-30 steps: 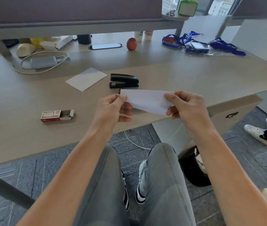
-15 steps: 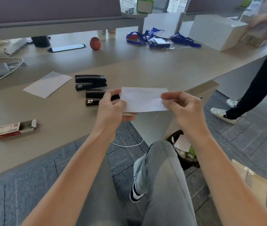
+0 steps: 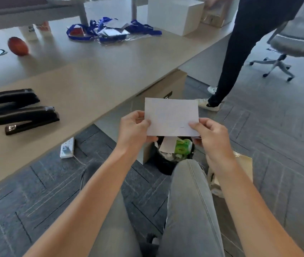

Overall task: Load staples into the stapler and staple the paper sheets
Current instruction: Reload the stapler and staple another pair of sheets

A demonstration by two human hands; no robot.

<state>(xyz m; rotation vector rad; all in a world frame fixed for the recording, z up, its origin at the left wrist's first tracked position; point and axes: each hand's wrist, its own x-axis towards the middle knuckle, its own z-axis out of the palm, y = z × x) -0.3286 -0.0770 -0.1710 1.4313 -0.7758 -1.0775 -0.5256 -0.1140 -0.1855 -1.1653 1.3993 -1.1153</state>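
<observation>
I hold white paper sheets [image 3: 171, 115] upright in both hands, off the desk's edge and above a black waste bin [image 3: 167, 160]. My left hand [image 3: 134, 127] pinches the left edge; my right hand [image 3: 210, 134] pinches the lower right corner. Two black staplers lie shut on the desk at the left, the nearer stapler [image 3: 28, 119] just in front of the farther stapler [image 3: 8, 99]. Both are well left of my hands. The staple box is out of view.
The wooden desk [image 3: 95, 78] carries a red fruit [image 3: 17, 46], blue lanyards [image 3: 110, 31] and a white box [image 3: 175, 14]. A person in dark trousers [image 3: 240, 52] stands at the right beside an office chair [image 3: 292, 41]. A power strip [image 3: 67, 147] lies on the floor.
My view and hands have swung right, away from the desk. The sheets now sit over the waste bin instead of the desk edge. The staple box and loose sheet have left the view.
</observation>
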